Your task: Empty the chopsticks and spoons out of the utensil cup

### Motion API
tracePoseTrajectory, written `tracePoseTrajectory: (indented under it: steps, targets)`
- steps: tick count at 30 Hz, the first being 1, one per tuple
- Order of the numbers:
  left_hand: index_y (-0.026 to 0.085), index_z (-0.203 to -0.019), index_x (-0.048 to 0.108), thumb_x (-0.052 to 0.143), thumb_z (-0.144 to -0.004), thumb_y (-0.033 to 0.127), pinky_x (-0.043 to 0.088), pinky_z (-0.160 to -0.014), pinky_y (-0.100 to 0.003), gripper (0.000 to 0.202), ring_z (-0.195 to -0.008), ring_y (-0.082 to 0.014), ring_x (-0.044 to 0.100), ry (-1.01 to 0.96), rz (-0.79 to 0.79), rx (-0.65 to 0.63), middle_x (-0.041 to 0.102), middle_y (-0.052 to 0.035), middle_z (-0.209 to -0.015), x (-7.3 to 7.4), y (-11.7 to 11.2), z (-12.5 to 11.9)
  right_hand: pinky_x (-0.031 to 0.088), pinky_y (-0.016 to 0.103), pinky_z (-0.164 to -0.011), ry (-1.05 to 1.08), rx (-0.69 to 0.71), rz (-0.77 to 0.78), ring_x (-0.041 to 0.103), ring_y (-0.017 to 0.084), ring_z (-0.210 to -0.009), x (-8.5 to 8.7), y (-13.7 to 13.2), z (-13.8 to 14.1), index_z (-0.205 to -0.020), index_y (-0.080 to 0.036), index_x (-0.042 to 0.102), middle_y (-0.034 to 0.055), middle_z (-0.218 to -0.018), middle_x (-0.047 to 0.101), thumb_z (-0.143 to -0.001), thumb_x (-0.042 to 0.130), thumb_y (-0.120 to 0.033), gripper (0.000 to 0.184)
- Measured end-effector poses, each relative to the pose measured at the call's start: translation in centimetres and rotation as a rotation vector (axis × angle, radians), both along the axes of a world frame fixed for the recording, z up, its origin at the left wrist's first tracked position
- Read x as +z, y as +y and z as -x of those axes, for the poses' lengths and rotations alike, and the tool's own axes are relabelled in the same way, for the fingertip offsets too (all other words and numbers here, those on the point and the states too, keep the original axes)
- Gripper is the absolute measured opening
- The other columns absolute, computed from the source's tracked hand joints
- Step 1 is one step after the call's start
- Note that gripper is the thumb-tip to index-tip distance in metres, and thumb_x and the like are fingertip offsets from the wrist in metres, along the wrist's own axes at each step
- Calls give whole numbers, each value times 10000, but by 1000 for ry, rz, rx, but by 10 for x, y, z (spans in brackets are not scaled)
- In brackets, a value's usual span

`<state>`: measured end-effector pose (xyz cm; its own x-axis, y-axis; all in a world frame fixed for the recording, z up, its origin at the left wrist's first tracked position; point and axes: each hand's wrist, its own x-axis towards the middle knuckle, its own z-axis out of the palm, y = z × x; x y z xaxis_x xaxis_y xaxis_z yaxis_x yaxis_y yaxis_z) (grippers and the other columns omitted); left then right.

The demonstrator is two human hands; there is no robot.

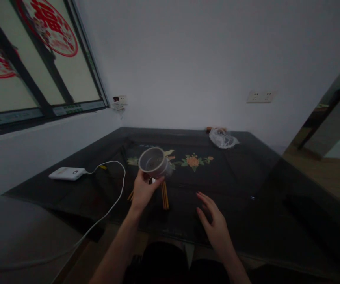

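My left hand (145,190) grips a clear plastic tub (159,170) by its near side, its round open mouth tilted toward me. Below the tub, a few yellow-brown sticks (165,196), perhaps chopsticks or pencils, lie on the dark glossy table (205,225). More of the same sticks show just left of my left wrist, partly hidden by the hand. My right hand (214,219) hovers over or rests on the table to the right, holding nothing, with thumb and fingers apart.
A white power bank (67,173) with a white cable (123,181) lies on the left, the cable hanging off the front edge. A crumpled clear plastic bag (222,139) sits at the back right. Wall sockets (261,97) are behind; a window (39,55) is on the left.
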<state>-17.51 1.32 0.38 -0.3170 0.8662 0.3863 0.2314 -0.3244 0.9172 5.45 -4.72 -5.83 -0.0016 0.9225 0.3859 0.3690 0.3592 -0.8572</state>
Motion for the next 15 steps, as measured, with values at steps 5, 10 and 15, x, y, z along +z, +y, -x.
tracePoseTrajectory:
  steps: [5, 10, 15]
  targets:
    - [146, -1160, 476, 707, -693, 328, 490, -915, -345, 552, -1073, -232, 608, 153, -19, 216, 606, -144, -1183, -7, 54, 77, 457, 427, -1002, -104, 9, -7, 554, 230, -1169, -12, -4, 4, -1148, -217, 620, 103, -1249, 591, -884, 472, -306, 315]
    - [117, -1149, 487, 725, -668, 380, 476, -926, -361, 598, -1075, -236, 597, 205, 115, 364, 602, -157, -1186, -32, 87, 127, 454, 414, -996, -132, 6, -22, 578, 223, -1125, -14, -4, 5, -1084, -213, 638, 101, -1205, 612, -892, 466, -292, 269]
    - [134, -1134, 496, 781, -600, 352, 476, -919, -382, 643, -1064, -256, 607, 249, 173, 434, 618, -147, -1155, -50, 93, 135, 464, 415, -974, -148, 14, -31, 591, 230, -1098, -13, -4, 4, -1040, -211, 649, 101, -1174, 625, -891, 469, -298, 249]
